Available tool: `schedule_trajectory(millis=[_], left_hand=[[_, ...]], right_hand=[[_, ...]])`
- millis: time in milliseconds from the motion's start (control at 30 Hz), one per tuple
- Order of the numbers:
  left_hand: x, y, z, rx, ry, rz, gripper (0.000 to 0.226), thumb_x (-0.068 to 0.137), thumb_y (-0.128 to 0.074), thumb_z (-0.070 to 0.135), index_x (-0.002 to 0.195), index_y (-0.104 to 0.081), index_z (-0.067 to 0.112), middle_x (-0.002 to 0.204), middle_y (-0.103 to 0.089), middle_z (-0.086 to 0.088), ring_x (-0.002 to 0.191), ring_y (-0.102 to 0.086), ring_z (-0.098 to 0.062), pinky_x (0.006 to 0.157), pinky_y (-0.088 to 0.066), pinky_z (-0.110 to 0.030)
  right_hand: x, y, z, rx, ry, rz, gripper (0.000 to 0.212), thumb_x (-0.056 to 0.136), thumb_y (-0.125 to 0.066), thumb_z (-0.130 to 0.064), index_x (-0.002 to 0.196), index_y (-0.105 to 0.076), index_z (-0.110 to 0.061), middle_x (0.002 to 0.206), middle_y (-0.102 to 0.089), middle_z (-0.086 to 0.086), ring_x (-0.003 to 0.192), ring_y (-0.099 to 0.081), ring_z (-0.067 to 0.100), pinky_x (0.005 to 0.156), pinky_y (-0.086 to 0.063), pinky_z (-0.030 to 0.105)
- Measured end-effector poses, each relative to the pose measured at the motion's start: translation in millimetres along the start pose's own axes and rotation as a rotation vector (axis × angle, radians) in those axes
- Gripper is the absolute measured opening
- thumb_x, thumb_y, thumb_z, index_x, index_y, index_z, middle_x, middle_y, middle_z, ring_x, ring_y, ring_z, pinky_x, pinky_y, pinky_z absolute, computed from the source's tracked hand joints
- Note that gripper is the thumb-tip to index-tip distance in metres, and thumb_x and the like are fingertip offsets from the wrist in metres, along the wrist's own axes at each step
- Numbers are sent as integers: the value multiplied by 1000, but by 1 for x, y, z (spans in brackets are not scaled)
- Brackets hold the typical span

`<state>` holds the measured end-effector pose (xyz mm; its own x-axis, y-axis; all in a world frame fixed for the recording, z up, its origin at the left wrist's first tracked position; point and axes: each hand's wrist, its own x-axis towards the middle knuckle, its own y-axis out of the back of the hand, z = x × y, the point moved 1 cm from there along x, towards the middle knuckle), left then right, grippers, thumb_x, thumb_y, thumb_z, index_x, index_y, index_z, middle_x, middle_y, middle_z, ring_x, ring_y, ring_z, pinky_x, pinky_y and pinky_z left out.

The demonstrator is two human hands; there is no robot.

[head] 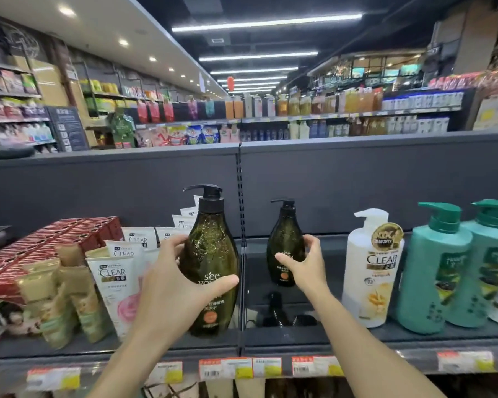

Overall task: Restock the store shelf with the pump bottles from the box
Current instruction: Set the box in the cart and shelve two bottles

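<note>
Two dark green pump bottles with black pumps stand upright on the grey shelf [314,338]. My left hand [173,285] wraps around the nearer, larger-looking bottle [212,254] at the shelf's front, left of the slotted upright. My right hand [305,267] grips the second dark bottle [285,239], which stands deeper on the shelf, right of the upright. The box is not in view.
White CLEAR tubes [118,282] and red cartons [41,248] crowd the shelf's left. A white CLEAR pump bottle [371,271] and teal pump bottles [440,271] stand on the right. Price tags [239,367] line the shelf edge. Small dark items [282,311] lie between the hands.
</note>
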<state>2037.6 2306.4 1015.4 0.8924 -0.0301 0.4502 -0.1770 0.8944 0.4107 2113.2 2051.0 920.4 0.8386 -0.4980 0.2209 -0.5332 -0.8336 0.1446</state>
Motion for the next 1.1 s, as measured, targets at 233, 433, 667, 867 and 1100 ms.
schedule_trajectory(millis=[233,433,667,867,1100], left_hand=[[4,-8,-16,23,10,-27,94,42,-87,56,119,-37,40,109,-52,22,105,-54,-7,91,-49,-36],[11,-16,-20,84,-56,-112,93,49,-87,51,126,-38,37,110,-51,23,105,-54,-5,89,-46,-29],[29,-63,-31,112,-117,-170,95,55,-85,45,134,-36,33,119,-51,18,111,-48,-6,92,-42,-29],[52,-107,-52,9,-29,-140,81,54,-86,33,122,-43,31,118,-54,9,105,-53,-10,86,-41,-26],[67,-143,-83,-134,12,-58,80,64,-84,26,123,-33,43,119,-54,2,104,-56,-13,65,-46,-7]], right_hand=[[0,-8,9,-51,18,-5,72,78,-80,-21,134,-36,-25,128,-52,3,104,-54,13,57,-51,9],[-34,-4,15,-415,-36,-6,95,89,-60,-49,155,0,-17,164,-2,5,150,-5,21,120,-17,42],[-93,27,37,-1004,222,-289,86,91,-25,-69,155,-15,-12,164,0,4,150,3,15,114,2,25],[-94,23,47,-1070,276,-249,84,91,-10,-67,147,-40,-12,158,-30,8,147,-22,18,118,-15,32],[-94,22,56,-1136,311,-194,71,95,-27,-58,135,-56,-8,142,-54,10,136,-45,21,116,-30,42]])
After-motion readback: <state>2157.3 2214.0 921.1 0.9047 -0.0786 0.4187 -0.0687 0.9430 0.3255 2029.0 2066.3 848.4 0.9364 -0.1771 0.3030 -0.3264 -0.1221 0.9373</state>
